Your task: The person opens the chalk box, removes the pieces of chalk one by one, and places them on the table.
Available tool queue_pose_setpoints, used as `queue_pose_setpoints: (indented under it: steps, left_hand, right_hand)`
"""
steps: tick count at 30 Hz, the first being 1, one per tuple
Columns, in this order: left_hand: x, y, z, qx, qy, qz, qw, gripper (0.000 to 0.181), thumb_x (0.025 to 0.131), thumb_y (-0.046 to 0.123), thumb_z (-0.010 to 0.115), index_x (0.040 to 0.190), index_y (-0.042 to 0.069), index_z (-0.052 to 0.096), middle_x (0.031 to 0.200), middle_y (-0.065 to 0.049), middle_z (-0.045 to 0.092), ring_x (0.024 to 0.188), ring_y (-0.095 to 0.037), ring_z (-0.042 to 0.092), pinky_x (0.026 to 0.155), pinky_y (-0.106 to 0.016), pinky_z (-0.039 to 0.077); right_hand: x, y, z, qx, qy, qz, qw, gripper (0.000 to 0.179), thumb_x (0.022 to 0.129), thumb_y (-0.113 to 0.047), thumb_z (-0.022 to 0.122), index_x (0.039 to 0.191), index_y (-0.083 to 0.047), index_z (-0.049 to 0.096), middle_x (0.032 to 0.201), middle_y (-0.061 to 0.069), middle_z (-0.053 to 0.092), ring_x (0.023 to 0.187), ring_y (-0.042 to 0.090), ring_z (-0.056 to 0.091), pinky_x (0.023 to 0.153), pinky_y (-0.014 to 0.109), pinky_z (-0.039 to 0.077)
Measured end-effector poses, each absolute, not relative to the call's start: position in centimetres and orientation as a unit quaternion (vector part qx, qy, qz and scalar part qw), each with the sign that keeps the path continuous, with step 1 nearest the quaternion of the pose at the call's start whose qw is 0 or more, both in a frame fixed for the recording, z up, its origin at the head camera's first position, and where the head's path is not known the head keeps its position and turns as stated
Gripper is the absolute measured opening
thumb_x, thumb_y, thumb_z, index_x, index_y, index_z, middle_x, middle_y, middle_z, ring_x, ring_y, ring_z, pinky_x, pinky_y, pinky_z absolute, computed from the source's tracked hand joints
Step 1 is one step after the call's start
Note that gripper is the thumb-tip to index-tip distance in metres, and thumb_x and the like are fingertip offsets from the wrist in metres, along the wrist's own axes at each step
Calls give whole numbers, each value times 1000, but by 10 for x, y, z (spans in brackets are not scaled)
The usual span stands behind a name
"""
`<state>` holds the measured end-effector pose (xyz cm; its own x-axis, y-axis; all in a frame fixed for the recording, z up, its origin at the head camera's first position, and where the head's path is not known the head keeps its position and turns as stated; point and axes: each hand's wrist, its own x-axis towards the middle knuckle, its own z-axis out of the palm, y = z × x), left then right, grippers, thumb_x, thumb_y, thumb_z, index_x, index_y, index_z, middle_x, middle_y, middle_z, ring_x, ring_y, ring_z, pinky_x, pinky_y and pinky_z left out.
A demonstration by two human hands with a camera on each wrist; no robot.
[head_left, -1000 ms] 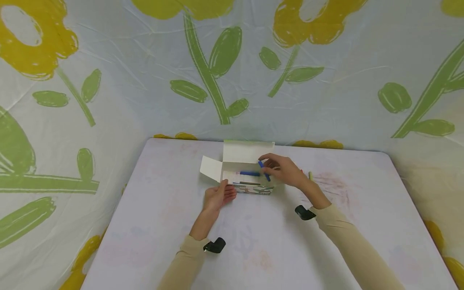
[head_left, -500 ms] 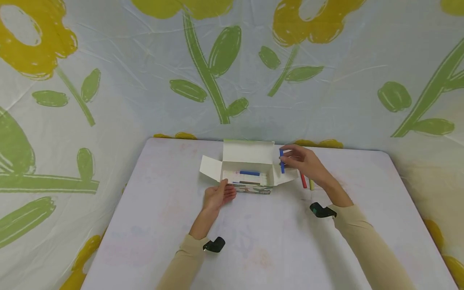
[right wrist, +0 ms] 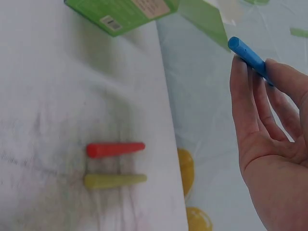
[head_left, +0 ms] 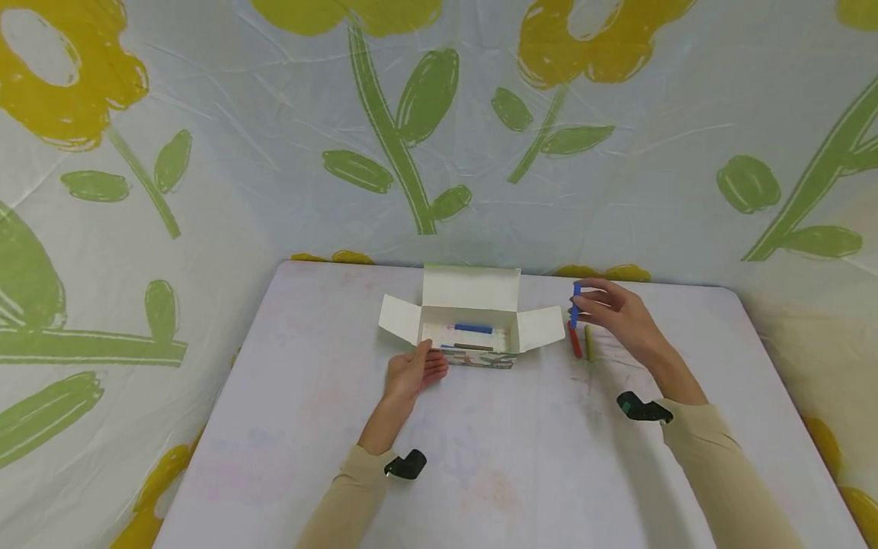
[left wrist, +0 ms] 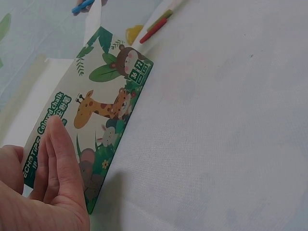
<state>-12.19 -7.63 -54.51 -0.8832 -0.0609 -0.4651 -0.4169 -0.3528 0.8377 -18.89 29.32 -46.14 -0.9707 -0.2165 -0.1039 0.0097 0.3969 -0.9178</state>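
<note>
A cardboard chalk box [head_left: 490, 359], printed with animals and "Colored chalk", stands on the table with its flaps spread. My left hand [head_left: 411, 372] holds its front wall near the left corner, thumb over the rim and fingers along the printed face [left wrist: 98, 108]. Inside the box lie a blue chalk stick [head_left: 473, 329] and a darker stick [head_left: 473, 347] along the front wall, partly hidden. Right of the box, my right hand [head_left: 627, 316] pinches another blue chalk [right wrist: 250, 57] between thumb and fingertips, raised above the table. Below it lie a red chalk [right wrist: 115, 148] and a yellow-green chalk [right wrist: 115, 181].
The white table [head_left: 521, 465] has faint coloured smudges and dark chalk marks at the right. A flower-printed cloth [head_left: 274, 114] hangs behind its back edge. The box's right flap [head_left: 542, 328] juts out toward the loose chalks.
My right hand has carried the blue chalk out from over the box, rightward past the right flap to above the red chalk. The left hand and the box have stayed in place.
</note>
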Motion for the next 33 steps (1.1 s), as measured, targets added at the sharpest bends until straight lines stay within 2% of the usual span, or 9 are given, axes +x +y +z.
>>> queue_pose_setpoints:
  steps: [2, 9, 14, 20, 28, 33]
  left_hand:
    - [-122, -76, -546, -214, 556, 795, 112, 40, 104, 28, 62, 105, -11, 69, 87, -12, 74, 78, -15, 74, 81, -29, 64]
    - [-122, -76, -546, -206, 559, 795, 111, 41, 104, 28, 62, 107, -12, 68, 87, -11, 74, 79, -15, 73, 81, -29, 64]
    - [-121, -76, -544, -208, 564, 791, 113, 43, 104, 29, 61, 109, -12, 68, 90, -12, 74, 80, -15, 73, 82, -29, 64]
    - [-122, -76, -544, -214, 557, 795, 114, 42, 104, 28, 62, 107, -13, 68, 89, -13, 74, 79, -15, 73, 81, -29, 64]
    - [-123, -75, -544, -221, 549, 798, 114, 40, 104, 27, 62, 104, -12, 68, 85, -12, 73, 76, -15, 74, 78, -28, 64]
    - [-123, -76, -544, -218, 552, 797, 117, 42, 104, 29, 62, 104, -12, 69, 86, -12, 73, 77, -15, 74, 79, -28, 64]
  right_hand:
    - [-187, 300, -466, -56, 834, -540, 99, 55, 104, -40, 62, 149, -13, 48, 133, 11, 62, 103, 7, 70, 91, 16, 56]
    - [-177, 323, -480, -38, 837, -537, 96, 59, 104, -39, 61, 152, -8, 44, 123, -7, 64, 102, -2, 67, 87, 11, 55]
    - [-171, 336, -495, -17, 841, -531, 99, 64, 104, -41, 61, 153, -6, 42, 122, -8, 63, 101, -4, 66, 87, 9, 53]
    - [-164, 347, -512, -4, 852, -515, 97, 64, 103, -42, 62, 151, -3, 43, 123, -2, 62, 99, -7, 64, 85, 7, 53]
    - [-162, 354, -532, 13, 873, -478, 94, 62, 103, -43, 62, 147, -1, 48, 135, 27, 59, 97, -10, 59, 81, 5, 50]
    - [-164, 351, -540, 11, 888, -452, 82, 58, 104, -37, 63, 144, 2, 51, 129, 28, 62, 91, -6, 61, 76, 8, 53]
